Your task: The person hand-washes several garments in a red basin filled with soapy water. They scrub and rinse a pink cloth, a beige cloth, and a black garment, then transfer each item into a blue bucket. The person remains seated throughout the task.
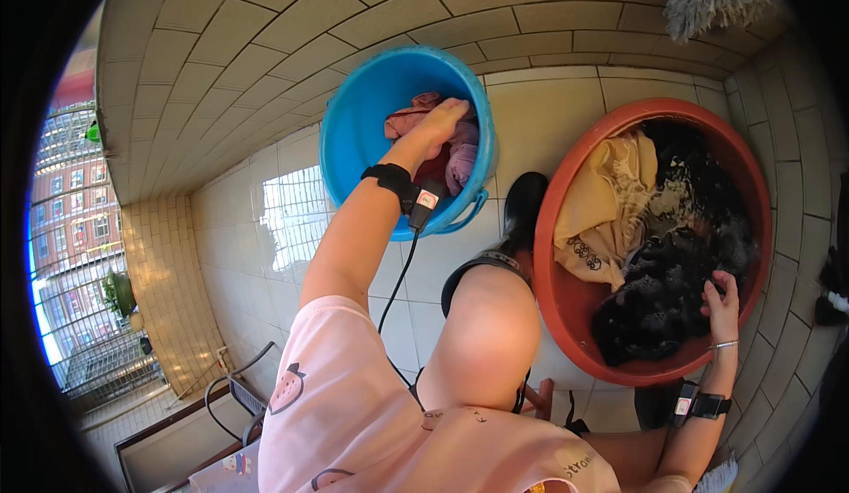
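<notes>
A blue plastic bucket [355, 138] holds pink, mauve and dark red garments [463, 155]. My left hand [443, 125] reaches inside it and lies on the clothes; whether its fingers grip any cloth cannot be told. To the right stands a round red plastic tub [554, 294] with water in it. A beige garment [590, 191] with a dark printed pattern lies at the tub's left side, and black wet clothes [663, 287] with some suds fill the middle and right. Over the tub's lower right edge is my right hand [719, 294], its fingers loosely curled and apart, nothing seen in them.
A black rubber boot [524, 208] stands between bucket and tub. A grey mop head [719, 2] is at the upper right by the tiled wall. Part of a red stool [545, 397] shows below my knee. A black cable [398, 281] runs from my left wrist strap.
</notes>
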`<state>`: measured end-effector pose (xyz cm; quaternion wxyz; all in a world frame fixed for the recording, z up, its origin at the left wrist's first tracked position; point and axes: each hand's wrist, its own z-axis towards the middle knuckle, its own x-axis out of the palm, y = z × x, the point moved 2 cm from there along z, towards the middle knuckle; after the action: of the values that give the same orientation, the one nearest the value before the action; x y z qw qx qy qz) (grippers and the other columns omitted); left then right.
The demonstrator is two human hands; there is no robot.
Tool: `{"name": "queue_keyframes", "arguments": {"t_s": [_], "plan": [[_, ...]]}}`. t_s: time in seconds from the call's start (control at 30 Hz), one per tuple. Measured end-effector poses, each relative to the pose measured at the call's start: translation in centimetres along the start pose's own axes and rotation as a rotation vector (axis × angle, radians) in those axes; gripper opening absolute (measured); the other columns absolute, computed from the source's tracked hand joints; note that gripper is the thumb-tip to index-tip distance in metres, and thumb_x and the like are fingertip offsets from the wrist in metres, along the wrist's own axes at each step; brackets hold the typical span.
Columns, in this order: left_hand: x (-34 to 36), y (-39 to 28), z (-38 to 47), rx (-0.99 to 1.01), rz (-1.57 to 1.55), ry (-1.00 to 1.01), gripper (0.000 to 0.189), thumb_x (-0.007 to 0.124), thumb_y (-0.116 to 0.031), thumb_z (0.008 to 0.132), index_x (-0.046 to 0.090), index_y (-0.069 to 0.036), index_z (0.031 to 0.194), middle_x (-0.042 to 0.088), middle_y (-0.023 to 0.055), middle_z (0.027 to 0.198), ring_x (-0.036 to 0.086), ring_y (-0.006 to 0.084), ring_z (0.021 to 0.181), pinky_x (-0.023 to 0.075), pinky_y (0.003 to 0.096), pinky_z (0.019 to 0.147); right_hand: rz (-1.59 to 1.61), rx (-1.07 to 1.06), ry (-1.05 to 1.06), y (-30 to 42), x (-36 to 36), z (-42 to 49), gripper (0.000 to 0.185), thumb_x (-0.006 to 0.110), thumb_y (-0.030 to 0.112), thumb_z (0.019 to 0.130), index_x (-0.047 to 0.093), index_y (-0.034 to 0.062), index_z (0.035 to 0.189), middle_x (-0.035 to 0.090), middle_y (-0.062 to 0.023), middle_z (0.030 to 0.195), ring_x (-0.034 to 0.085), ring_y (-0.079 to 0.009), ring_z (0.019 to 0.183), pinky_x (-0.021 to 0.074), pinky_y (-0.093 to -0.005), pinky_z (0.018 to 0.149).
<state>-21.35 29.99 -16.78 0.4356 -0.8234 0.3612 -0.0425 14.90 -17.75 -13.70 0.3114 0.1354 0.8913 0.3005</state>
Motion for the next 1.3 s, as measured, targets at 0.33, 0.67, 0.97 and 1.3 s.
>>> {"name": "queue_keyframes", "arguments": {"t_s": [0.33, 0.67, 0.97, 1.3], "plan": [[-0.3, -9.7, -11.2, 0.177, 0.096, 0.054, 0.037, 0.053, -0.030, 0.094, 0.053, -0.006, 0.123, 0.058, 0.0103, 0.122, 0.057, 0.0157, 0.104, 0.0451, 0.0267, 0.084, -0.002, -0.277, -0.120, 1.0, -2.2, -0.7, 0.039, 0.068, 0.029, 0.083, 0.057, 0.0050, 0.112, 0.051, -0.0161, 0.112, 0.053, -0.0236, 0.096, 0.0452, -0.0329, 0.087], [12.0, -20.9, -26.8, 0.542, -0.193, 0.495, 0.034, 0.043, -0.020, 0.098, 0.047, 0.002, 0.124, 0.060, 0.0175, 0.113, 0.062, 0.0204, 0.093, 0.0502, 0.0285, 0.079, 0.064, -0.254, -0.033, 0.6, -3.8, -1.9, 0.039, 0.065, 0.026, 0.083, 0.055, 0.0005, 0.111, 0.063, -0.0126, 0.097, 0.060, -0.0206, 0.090, 0.0479, -0.0312, 0.083], [24.6, -17.7, -23.7, 0.329, -0.545, 0.518, 0.024, 0.051, -0.015, 0.093, 0.052, -0.003, 0.114, 0.062, 0.0133, 0.106, 0.062, 0.0205, 0.085, 0.0494, 0.0301, 0.073, -0.272, 0.024, -0.136, -11.2, -0.3, 1.7, 0.056, 0.072, 0.032, 0.076, 0.053, 0.0056, 0.121, 0.055, -0.0205, 0.122, 0.055, -0.0355, 0.110, 0.0455, -0.0396, 0.092], [26.0, -15.4, -18.7, 0.286, -0.650, 0.385, 0.023, 0.054, -0.015, 0.091, 0.052, -0.004, 0.111, 0.062, 0.0107, 0.102, 0.061, 0.0206, 0.084, 0.0469, 0.0299, 0.071, -0.427, 0.273, -0.157, -11.1, 11.5, -2.2, 0.037, 0.061, 0.018, 0.080, 0.060, 0.0190, 0.117, 0.029, -0.0163, 0.142, 0.049, -0.0419, 0.114, 0.0460, -0.0440, 0.094]]}}
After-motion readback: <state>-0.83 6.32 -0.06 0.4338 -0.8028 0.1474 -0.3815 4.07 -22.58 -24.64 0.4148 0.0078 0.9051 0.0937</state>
